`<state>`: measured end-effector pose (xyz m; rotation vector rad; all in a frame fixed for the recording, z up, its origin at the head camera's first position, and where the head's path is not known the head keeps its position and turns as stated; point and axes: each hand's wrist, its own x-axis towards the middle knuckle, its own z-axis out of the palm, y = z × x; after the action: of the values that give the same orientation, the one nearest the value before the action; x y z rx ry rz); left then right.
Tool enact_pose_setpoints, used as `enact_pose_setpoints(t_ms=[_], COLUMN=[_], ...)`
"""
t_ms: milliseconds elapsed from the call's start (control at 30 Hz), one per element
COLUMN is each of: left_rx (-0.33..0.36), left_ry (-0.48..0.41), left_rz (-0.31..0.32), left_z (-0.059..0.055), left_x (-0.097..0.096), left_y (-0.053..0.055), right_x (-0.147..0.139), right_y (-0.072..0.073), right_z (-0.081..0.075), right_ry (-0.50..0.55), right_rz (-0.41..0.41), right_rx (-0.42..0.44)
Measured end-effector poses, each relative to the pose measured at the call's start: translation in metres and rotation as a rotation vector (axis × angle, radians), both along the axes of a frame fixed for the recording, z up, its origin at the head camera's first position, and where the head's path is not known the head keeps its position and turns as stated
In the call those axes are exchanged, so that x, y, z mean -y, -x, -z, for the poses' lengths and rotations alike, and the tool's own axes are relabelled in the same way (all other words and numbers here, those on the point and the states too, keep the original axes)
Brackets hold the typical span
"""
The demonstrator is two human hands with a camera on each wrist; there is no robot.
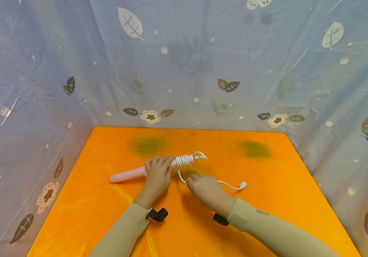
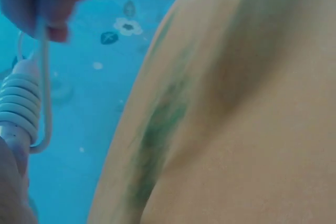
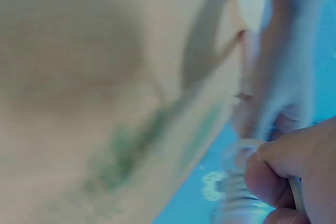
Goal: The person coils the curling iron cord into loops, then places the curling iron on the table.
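Observation:
A long pink hair-styling iron slants over the table, its white cord wound in several turns round the handle end. My left hand grips the iron around its middle. My right hand pinches the free stretch of cord just below the coils. From there the cord runs out to the right and ends in a white plug. In the left wrist view the coils lie side by side. The right wrist view shows the thumb and fingers pinching the cord.
An orange cloth with dark green smudges covers the table. Blue-grey patterned curtains stand at the back and both sides. Each wrist bears a black strapped-on piece, such as the left one.

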<state>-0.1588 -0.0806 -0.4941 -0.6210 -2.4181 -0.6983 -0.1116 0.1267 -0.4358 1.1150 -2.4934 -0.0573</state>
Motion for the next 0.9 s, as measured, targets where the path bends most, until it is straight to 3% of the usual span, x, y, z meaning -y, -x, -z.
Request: enact_pose_setpoints(t_ms=[167,333,667,900], left_rx=[0.041,0.059,-0.049,-0.064], left_ry=[0.123,0.227,0.23,0.237], left_rz=[0.011,0.065,0.164,0.212], left_z=[0.004,0.01,0.024,0.02], left_x=[-0.001,-0.005,-0.011,-0.01], left_y=[-0.005,-0.014,-0.022,-0.023], right_x=[0.006,0.012,0.009,0.008], right_y=[0.004,0.017,0.05,0.061], right_z=[-0.025,-0.043,-0.051,-0.053], right_ry=[-0.055,-0.028,0.042,0.079], right_rz=[-0.065,-0.086,-0.014,0.045], right_rx=[-0.038,-0.009,0.149,0.269])
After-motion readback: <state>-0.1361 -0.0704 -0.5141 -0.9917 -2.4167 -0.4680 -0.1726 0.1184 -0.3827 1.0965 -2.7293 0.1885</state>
